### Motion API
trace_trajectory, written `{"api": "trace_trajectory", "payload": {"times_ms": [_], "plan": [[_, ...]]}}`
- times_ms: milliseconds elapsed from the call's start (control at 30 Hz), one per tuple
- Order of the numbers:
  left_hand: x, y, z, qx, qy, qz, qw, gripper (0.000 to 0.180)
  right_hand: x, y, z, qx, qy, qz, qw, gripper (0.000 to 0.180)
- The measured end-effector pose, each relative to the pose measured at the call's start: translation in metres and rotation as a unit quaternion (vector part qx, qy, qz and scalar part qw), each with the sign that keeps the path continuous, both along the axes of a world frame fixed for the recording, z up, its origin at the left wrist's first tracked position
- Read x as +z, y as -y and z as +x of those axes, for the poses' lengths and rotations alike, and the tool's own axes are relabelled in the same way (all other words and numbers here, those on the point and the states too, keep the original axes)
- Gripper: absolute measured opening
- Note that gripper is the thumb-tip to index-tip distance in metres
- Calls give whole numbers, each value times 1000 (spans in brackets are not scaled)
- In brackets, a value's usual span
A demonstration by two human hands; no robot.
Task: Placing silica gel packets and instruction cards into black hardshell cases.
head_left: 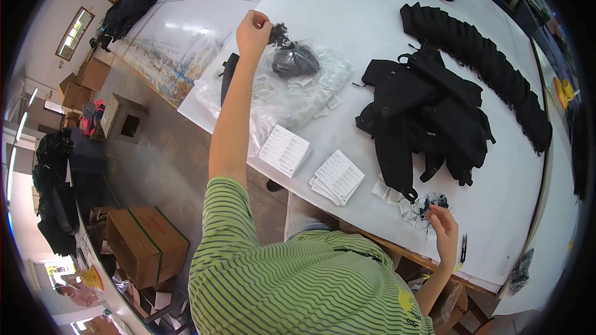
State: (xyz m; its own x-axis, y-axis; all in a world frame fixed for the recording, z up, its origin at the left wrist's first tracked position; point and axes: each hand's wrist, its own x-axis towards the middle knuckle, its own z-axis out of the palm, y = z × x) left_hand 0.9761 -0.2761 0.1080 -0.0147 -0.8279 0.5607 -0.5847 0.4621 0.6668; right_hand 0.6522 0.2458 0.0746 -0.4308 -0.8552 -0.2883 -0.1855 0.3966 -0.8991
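Note:
My left hand (253, 32) is stretched far out over the table, its fingers pinched together. Right beside its fingertips is a tangled black clump (280, 37); what the pinch holds is too small to tell. Next to the clump, a dark bundle in clear plastic (295, 61) lies on crumpled clear bags (267, 102). Near the front edge, my right hand (444, 229) has its fingers curled at a tangle of dark hang-tag cords (433, 201) with small white tags. Black thread snips (464, 248) lie just right of that hand.
Two stacks of printed white cards, one left (285, 151) and one right (337, 177), sit near the front edge. Black bags (428, 108) are heaped on the white table (372, 31). A row of black folded items (478, 62) curves behind them. Cardboard boxes (146, 245) stand on the floor at left.

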Motion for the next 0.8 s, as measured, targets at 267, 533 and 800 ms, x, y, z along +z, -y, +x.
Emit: {"api": "trace_trajectory", "payload": {"times_ms": [267, 533, 800], "plan": [[70, -52, -8, -104, -22, 4, 994, 14, -1, 5, 7, -27, 16, -45, 998, 20], [130, -179, -72, -338, 3, 62, 939, 14, 32, 42, 28, -27, -9, -183, 983, 14], [101, -316, -122, -545, 19, 199, 814, 20, 78, 71, 70, 67, 5, -322, 945, 52]]}}
